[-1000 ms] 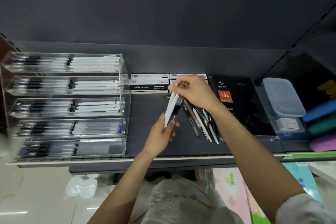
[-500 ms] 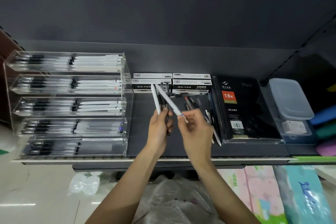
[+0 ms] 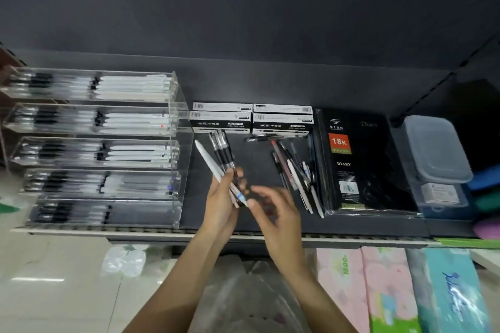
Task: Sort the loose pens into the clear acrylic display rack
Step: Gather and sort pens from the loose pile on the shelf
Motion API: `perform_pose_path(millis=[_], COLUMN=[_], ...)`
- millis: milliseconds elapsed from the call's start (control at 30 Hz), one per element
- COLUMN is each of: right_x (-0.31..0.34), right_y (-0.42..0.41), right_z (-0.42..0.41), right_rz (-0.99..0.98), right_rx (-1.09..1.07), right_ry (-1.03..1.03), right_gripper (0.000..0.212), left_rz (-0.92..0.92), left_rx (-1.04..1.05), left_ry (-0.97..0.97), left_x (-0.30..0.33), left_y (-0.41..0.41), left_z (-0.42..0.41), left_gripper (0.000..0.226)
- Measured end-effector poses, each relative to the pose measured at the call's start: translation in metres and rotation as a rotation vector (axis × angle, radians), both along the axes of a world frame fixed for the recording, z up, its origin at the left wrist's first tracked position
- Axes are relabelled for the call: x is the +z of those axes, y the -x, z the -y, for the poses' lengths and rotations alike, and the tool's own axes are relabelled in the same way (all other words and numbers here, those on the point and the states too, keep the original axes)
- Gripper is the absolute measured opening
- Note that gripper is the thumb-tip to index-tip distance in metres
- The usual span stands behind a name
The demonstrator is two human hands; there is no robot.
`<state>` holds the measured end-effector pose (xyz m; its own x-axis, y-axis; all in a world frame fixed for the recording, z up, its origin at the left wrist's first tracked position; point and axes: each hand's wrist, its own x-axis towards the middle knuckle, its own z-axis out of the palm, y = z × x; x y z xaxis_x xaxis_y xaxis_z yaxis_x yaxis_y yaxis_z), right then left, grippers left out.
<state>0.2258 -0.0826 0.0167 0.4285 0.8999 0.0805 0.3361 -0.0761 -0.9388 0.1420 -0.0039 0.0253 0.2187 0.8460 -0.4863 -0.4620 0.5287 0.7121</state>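
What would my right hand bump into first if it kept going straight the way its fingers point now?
Probably the bundle of pens gripped in your left hand. Your right hand points left toward them, fingertips about at the white pen's tip, though blur hides whether they touch. The clear rack lies beyond.

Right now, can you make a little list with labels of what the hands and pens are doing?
left hand: grips a bunch of pens, one white, others clear and black
right hand: blurred, holds nothing, fingertip near the white pen's tip
loose pens: piled on the shelf beside the diary
rack: left, five tiers holding pens
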Motion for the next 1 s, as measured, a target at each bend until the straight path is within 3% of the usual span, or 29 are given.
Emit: perform_pose_path(millis=[67, 333, 400, 500, 600, 800, 1000], right_x=[0.000, 0.009, 0.010, 0.007, 0.005, -0.004, -0.007], right_y=[0.009, 0.056, 0.067, 0.081, 0.099, 0.157, 0.233], right_z=[-0.002, -0.018, -0.022, -0.025, -0.028, -0.038, -0.054], right_rz=[-0.150, -0.055, -0.002, 0.179, 0.319, 0.282, 0.376], right_rx=[0.016, 0.170, 0.233, 0.309, 0.309, 0.197, 0.180], right_ry=[0.102, 0.117, 0.135, 0.124, 0.043, -0.009, 0.071], right_gripper=[0.028, 0.033, 0.024, 0.009, 0.016, 0.018, 0.019], left_rz=[0.067, 0.140, 0.188, 0.182, 0.150, 0.186, 0.137], left_rx=[0.056, 0.282, 0.307, 0.322, 0.334, 0.248, 0.187], left_ry=[0.006, 0.015, -0.002, -0.001, 0.013, -0.017, -0.029], left_x=[0.004, 0.020, 0.021, 0.015, 0.009, -0.005, -0.015], left_y=[0.002, 0.029, 0.045, 0.065, 0.084, 0.142, 0.227], left_z=[0.005, 0.018, 0.020, 0.021, 0.019, 0.006, -0.009], left_gripper=[0.007, 0.015, 0.015, 0.017, 0.020, 0.022, 0.024])
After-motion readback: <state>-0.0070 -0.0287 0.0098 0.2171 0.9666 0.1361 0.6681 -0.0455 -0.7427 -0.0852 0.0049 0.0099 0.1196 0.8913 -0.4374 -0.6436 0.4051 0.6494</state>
